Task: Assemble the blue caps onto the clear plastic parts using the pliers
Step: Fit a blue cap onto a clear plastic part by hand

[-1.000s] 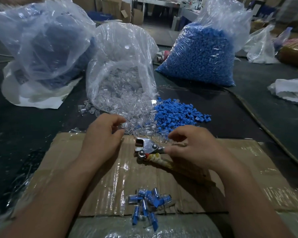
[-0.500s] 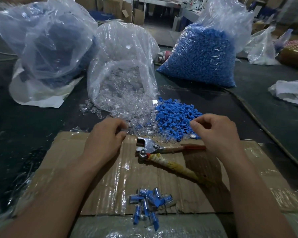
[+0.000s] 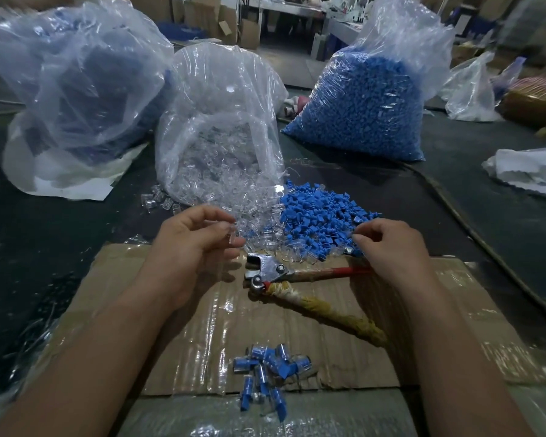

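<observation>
My left hand (image 3: 189,247) holds a clear plastic part (image 3: 232,236) between thumb and fingertips, just in front of the spilled heap of clear parts (image 3: 234,203). My right hand (image 3: 388,247) reaches into the near edge of the loose blue caps (image 3: 316,216), fingers curled and pinching among them; what they hold is hidden. The pliers (image 3: 271,272) lie on the cardboard (image 3: 328,342) between my hands, jaws to the left, one red handle and one yellow-wrapped handle pointing right. Several finished blue-capped pieces (image 3: 265,373) lie in a small pile near the cardboard's front edge.
A clear bag of clear parts (image 3: 218,127) stands behind the heaps. A full bag of blue caps (image 3: 366,99) stands at the back right, another large bag (image 3: 73,83) at the back left. The dark table (image 3: 44,234) surrounds the cardboard. White plastic (image 3: 530,168) lies far right.
My right hand let go of the pliers and moved up and right to the blue caps. My left hand lifted slightly with a clear part in its fingertips.
</observation>
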`<state>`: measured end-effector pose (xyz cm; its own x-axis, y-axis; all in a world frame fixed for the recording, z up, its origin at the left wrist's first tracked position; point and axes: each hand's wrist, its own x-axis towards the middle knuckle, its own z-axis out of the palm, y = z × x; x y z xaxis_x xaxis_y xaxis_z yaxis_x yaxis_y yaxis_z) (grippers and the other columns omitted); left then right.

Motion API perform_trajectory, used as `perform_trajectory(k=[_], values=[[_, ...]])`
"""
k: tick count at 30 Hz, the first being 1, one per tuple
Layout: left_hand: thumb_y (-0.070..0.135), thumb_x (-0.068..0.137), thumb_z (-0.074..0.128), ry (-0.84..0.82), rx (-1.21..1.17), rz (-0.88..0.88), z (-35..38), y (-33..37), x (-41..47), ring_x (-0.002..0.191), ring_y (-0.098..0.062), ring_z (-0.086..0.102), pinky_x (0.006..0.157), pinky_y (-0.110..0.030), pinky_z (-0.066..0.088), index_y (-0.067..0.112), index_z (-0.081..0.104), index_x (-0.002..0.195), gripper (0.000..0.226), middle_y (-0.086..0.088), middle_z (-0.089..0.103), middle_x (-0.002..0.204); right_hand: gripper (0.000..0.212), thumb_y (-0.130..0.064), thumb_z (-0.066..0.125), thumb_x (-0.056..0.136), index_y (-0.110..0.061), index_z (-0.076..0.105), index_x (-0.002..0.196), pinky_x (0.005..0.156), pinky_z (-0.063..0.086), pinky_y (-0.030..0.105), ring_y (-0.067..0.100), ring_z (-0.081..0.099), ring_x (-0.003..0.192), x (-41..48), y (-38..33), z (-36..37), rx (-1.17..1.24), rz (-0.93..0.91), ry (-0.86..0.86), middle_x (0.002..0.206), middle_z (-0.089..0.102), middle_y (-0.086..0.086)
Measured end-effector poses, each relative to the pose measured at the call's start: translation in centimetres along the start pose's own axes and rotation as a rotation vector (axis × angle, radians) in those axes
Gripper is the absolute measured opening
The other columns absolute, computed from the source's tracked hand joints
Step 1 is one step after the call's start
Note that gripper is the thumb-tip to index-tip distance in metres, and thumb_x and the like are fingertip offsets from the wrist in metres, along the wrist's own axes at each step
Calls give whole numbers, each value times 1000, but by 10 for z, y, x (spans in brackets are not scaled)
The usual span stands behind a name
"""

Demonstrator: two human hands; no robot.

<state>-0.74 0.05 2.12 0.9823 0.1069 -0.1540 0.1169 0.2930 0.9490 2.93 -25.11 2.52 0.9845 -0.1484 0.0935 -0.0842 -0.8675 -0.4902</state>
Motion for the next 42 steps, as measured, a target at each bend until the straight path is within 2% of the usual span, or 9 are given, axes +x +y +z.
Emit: perform_trajectory(k=[2,6,12,18,23,27,32,37,42], values=[[7,71,63,-33,-15,12,-2,-1,2,60,-18,68,46,-26,54,11,65,79,9,-6,70,65,27,-24,58,88,-22,63,114,76,40,26,11,53,93,1,-1,3,-48,5,-45,113,62,-2],[8,54,70,-73,32,49,-6,-4,4,71,-18,71,54,-19,53,18,70,78,26,-2,72,74,40,-20,58,87,-22,55,127,91,39,31,19,48,115,3,-5,9,-147,12,-153,130,50,1],[8,60,65,-115,25,86,-4,-6,5,71,-15,69,59,-16,52,17,71,86,29,-6,72,77,23,-15,62,86,-21,65,108,80,37,26,17,51,102,1,-6,10,-124,-45,-107,114,55,2],[1,68,61,-109,-18,60,-2,-6,5,63,-15,68,53,-16,51,10,62,95,29,-11,72,74,13,-11,63,85,-19,69,93,77,42,25,10,54,89,1,-6,10,-42,-84,-63,100,64,-4],[-2,69,60,-107,-61,30,-2,-7,6,56,-17,66,47,-18,50,2,57,85,16,-15,70,68,18,-10,62,86,-27,61,80,72,40,23,7,53,82,1,-4,10,33,-94,-38,85,58,-10],[0,69,60,-114,-89,7,-1,-7,6,55,-18,66,45,-19,50,1,57,83,15,-16,69,67,19,-12,62,86,-30,58,79,70,38,22,4,52,78,2,-3,10,58,-118,-55,81,55,-13],[0,69,60,-116,-85,-4,-1,-6,6,56,-18,66,46,-20,51,1,57,84,15,-17,69,68,15,-16,54,92,-28,61,88,63,37,10,-3,54,78,1,-5,10,201,-143,-58,81,57,-18],[2,67,60,-115,-73,-5,-1,-5,5,56,-18,66,46,-20,51,2,57,84,17,-15,69,68,17,-14,52,92,-27,60,87,76,48,24,6,61,85,1,-4,8,297,-76,-53,90,65,-6],[-3,73,58,-109,-62,-1,1,-4,4,54,-17,66,45,-19,50,2,57,84,12,-14,69,67,13,-18,63,86,-29,62,78,60,36,11,-3,53,75,1,0,2,198,-93,-14,79,58,-18]])
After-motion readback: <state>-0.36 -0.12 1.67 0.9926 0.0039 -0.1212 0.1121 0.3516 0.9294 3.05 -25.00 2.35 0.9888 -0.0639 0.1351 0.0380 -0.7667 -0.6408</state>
